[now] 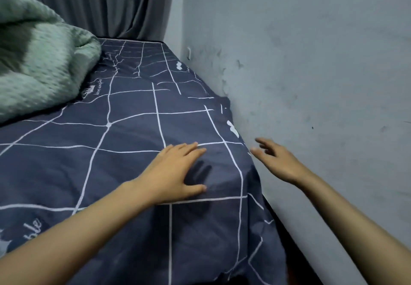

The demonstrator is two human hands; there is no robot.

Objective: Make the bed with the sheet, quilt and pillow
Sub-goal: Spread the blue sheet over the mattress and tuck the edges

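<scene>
Two hands at the wall-side edge

We have our left hand (178, 171) flat on the sheet (124, 142), fingers straight and a little spread, palm down near the right edge. Our right hand (275, 160) hangs just past that edge, fingers loosely spread, gripping nothing, close to the wall (311, 62). The sheet drapes over the edge into a narrow dark gap beside the wall. Far left, the green quilt (42, 62) lies bunched on the sheet, well apart from both hands. A grey curtain (106, 4) hangs behind the bed.
</scene>
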